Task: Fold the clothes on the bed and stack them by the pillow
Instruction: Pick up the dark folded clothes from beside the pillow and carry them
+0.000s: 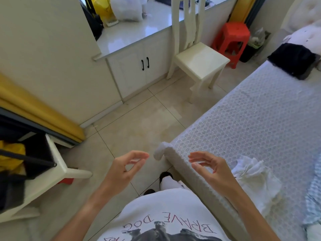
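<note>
The bed [260, 119] with a pale honeycomb-patterned cover runs along the right. A crumpled white garment [253, 181] lies near its foot corner, and a blue checked cloth [314, 197] lies at the right edge. A folded dark garment [293, 60] sits at the far end beside a white pillow [305, 37]. My left hand [125, 169] hovers over the floor with fingers loosely curled, holding nothing. My right hand [210, 166] hovers over the bed's foot edge, also loosely curled and holding nothing, just left of the white garment.
A cream chair [198, 60] stands on the tiled floor beside the bed, with a red stool [232, 39] behind it. A white cabinet [139, 66] under a windowsill is at the back. A low shelf [57, 169] with dark and yellow items is on the left.
</note>
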